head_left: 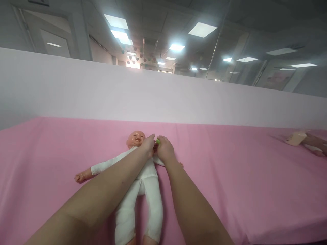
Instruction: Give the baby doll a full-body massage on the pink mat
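Observation:
A baby doll (150,187) with a white cloth body lies on its back on a pink sheet (217,170). Its smiling plastic head (135,139) points away from me, and one arm stretches out to the left. Over the doll's shoulder, my left hand (149,146) is closed, its fingers mostly hidden behind the wrist. Right beside it, my right hand (165,148) is curled closed around a small green thing (158,141), of which only a bit shows. Something dark reddish sits between the two hands, too covered to identify. My left forearm crosses the doll's chest.
A low white wall (163,98) runs along the far edge of the pink surface, with glass panels above it. At the far right, a blurred beige object (295,139) stands beside a brownish shape (316,141), possibly a hand or arm.

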Motion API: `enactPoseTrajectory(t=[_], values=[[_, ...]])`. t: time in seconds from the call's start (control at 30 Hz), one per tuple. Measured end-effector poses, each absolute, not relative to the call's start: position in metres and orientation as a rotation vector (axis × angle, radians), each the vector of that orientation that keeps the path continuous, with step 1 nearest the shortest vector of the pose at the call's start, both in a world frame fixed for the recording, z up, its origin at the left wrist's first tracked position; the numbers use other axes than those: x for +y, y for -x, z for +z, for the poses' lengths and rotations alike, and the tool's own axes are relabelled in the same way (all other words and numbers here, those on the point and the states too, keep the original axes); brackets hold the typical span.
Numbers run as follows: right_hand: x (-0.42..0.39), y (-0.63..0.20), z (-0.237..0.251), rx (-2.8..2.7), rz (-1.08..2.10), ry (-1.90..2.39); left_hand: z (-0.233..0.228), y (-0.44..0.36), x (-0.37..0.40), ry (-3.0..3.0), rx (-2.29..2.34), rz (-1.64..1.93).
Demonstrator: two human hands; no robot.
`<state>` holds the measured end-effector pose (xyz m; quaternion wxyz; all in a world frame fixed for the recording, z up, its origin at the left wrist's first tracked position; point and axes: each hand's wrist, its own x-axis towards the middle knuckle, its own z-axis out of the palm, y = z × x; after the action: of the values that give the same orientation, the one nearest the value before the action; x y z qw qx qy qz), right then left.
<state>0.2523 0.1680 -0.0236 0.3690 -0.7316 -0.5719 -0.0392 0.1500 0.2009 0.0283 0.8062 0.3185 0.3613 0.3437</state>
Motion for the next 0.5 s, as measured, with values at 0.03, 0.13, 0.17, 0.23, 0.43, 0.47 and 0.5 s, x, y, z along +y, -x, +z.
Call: enactPoseTrajectory(t=[0.03, 0.13, 0.17, 0.23, 0.43, 0.47, 0.5], values=[[0.168, -0.252, -0.024, -1.464, -0.1, 1.883, 0.028, -0.15, 0.201, -0.678, 0.771, 0.736], [0.167, -0.25, -0.023, -1.466, -0.104, 1.893, 0.029, -0.142, 0.201, -0.681, 0.767, 0.742], [0.166, -0.249, -0.023, -1.469, -0.108, 1.894, 0.03, -0.137, 0.2, -0.68, 0.764, 0.753], [0.163, -0.246, -0.02, -1.475, -0.123, 1.891, 0.031, -0.124, 0.198, -0.68, 0.764, 0.787], [0.143, -0.208, 0.009, -1.507, -0.214, 1.745, 0.026, -0.068, 0.186, -0.621, 0.668, 0.895], [0.137, -0.196, 0.016, -1.554, -0.198, 1.693, 0.024, -0.059, 0.185, -0.601, 0.64, 0.908], [0.13, -0.183, 0.021, -1.634, -0.167, 1.631, 0.023, -0.052, 0.184, -0.574, 0.616, 0.922]])
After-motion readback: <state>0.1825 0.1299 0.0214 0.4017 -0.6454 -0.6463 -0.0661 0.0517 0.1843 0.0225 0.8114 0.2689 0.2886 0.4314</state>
